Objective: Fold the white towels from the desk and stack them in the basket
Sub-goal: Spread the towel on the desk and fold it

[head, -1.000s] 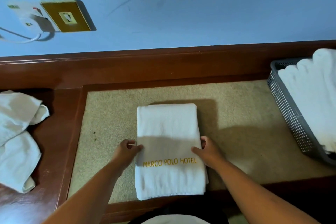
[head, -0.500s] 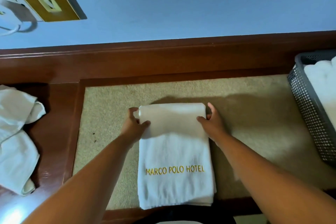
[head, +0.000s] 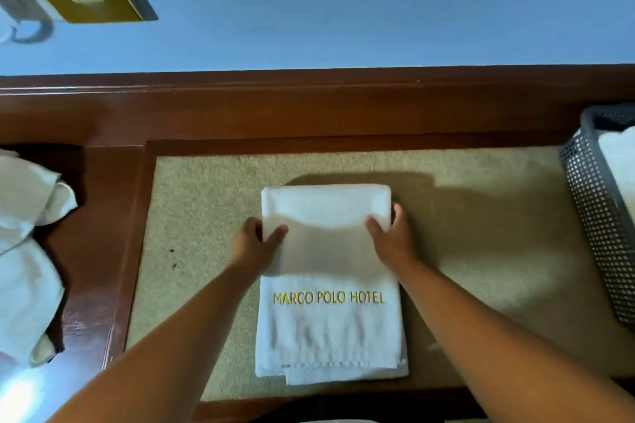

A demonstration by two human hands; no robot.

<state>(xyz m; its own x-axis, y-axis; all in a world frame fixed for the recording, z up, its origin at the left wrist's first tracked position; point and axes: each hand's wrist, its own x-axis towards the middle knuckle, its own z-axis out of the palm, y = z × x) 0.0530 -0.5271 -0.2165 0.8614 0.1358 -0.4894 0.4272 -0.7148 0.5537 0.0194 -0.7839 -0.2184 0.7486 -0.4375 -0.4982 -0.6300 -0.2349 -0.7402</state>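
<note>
Head view catches folding under way: left hand (head: 256,244) and right hand (head: 391,237) each pinch a side edge of the white hotel towel (head: 330,323) lying mid-frame on the surface (head: 488,251), and the towel likely needs one more fold before going into the grey basket (head: 598,216) at right.

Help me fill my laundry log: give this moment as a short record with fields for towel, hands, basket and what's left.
towel: white MARCO POLO HOTEL towel, partly folded on the beige inset
left hand: grips the towel's left edge, thumb on top
right hand: grips its right edge, thumb on top
basket: grey perforated basket at far right, white towels inside
left to fold: crumpled white towels on the wooden desk, far left
stage: folding, not yet stacked
</note>
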